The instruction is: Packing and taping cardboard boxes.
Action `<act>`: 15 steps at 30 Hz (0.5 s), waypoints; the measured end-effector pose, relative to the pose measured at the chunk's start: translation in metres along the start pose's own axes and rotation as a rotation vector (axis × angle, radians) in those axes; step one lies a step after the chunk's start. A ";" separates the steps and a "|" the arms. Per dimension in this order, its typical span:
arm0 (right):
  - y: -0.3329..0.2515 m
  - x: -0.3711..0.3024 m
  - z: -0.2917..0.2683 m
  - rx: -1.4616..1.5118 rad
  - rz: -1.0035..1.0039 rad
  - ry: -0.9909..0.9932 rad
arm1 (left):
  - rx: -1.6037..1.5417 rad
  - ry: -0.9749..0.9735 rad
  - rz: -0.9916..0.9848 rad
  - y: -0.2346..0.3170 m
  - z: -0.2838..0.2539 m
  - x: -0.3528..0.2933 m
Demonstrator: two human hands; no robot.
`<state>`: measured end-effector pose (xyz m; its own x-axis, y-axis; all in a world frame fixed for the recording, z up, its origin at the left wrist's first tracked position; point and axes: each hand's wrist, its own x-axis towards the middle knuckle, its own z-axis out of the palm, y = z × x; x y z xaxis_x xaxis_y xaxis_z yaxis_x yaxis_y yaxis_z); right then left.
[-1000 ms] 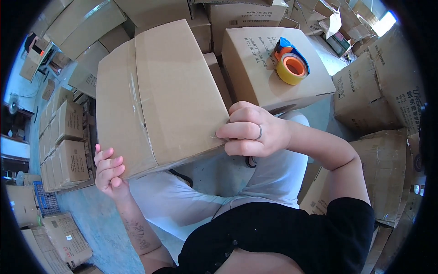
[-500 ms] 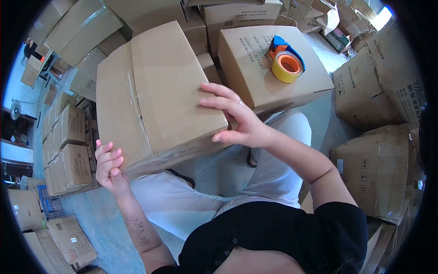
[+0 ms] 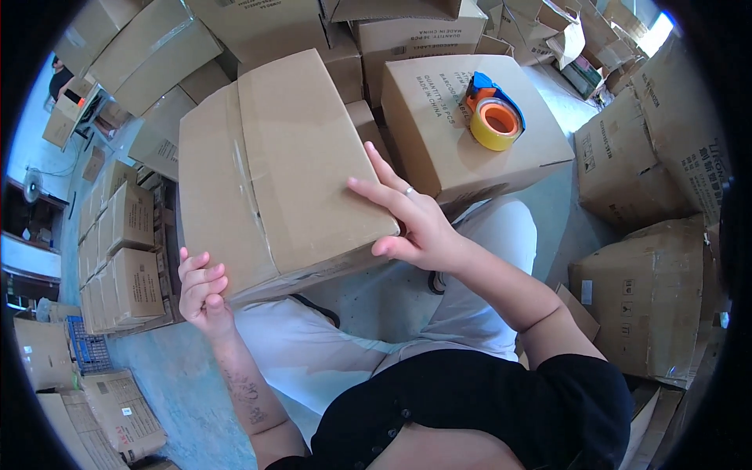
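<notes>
A large closed cardboard box (image 3: 313,157), with clear tape along its top seam, sits tilted in front of me at left of centre. My left hand (image 3: 205,294) grips its near left corner, fingers curled against the edge. At the near right corner, my right hand (image 3: 415,223) holds the box, with fingers spread over the top and side and the thumb at the near edge. Right of it stands a second cardboard box (image 3: 439,149) with dark print. On that box lies a blue and orange tape dispenser (image 3: 497,117) with a yellow roll.
Stacked cartons (image 3: 129,282) line the left side, with a blue crate (image 3: 88,345) nearby. Large cartons (image 3: 642,290) crowd the right, and more boxes (image 3: 266,31) pile up behind. A person (image 3: 60,78) is partly visible at the far left. My legs (image 3: 305,337) are below the held box.
The held box and both hands have shifted slightly right and toward me, while the whole view has moved a little too. My right fingers have changed position on the box's corner.
</notes>
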<state>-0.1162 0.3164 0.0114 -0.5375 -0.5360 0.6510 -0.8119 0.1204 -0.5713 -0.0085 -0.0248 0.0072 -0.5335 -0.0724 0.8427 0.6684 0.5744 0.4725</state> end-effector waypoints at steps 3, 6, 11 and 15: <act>-0.006 -0.005 -0.006 -0.083 -0.073 -0.028 | 0.004 -0.007 -0.001 0.003 -0.002 0.000; -0.016 -0.004 -0.016 0.099 0.126 -0.215 | 0.013 -0.006 -0.012 0.005 -0.005 0.001; 0.009 0.005 -0.025 1.096 0.354 -0.050 | -0.034 0.062 -0.055 0.016 -0.010 -0.013; 0.025 0.036 -0.021 0.866 0.321 0.174 | 0.071 0.090 -0.055 0.044 -0.005 -0.037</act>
<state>-0.1610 0.3171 0.0309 -0.7896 -0.4445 0.4231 -0.2039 -0.4604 -0.8640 0.0439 -0.0009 -0.0020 -0.5175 -0.1760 0.8374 0.5993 0.6240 0.5015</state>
